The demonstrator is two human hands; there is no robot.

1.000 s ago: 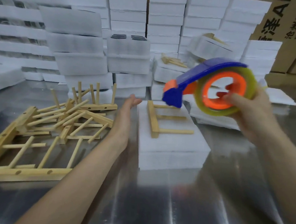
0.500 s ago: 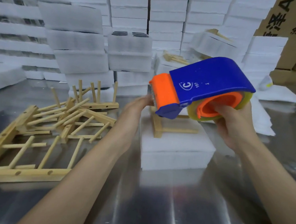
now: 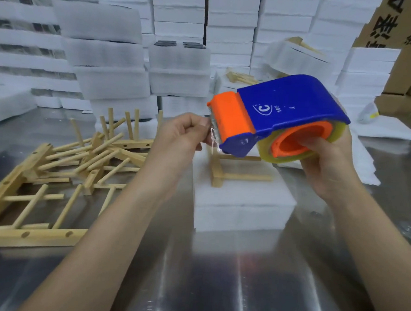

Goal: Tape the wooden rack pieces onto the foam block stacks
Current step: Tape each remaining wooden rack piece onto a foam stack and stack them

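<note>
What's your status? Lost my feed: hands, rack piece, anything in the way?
Right hand grips tape dispenser. Left hand pinches tape end at its mouth. Rack piece lies untaped on foam stack. Nothing blocks it.

Shiny metal table (image 3: 216, 276), wooden rack pieces (image 3: 91, 177) heaped left, foam block stack (image 3: 242, 205) centre, foam piles (image 3: 107, 87) behind

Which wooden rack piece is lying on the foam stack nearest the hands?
The lone rack piece on the foam block stack below the tape dispenser; the left pile lies on the metal table.

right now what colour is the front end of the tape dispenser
Orange, on the blue tape dispenser; clearest in the head view.
</note>
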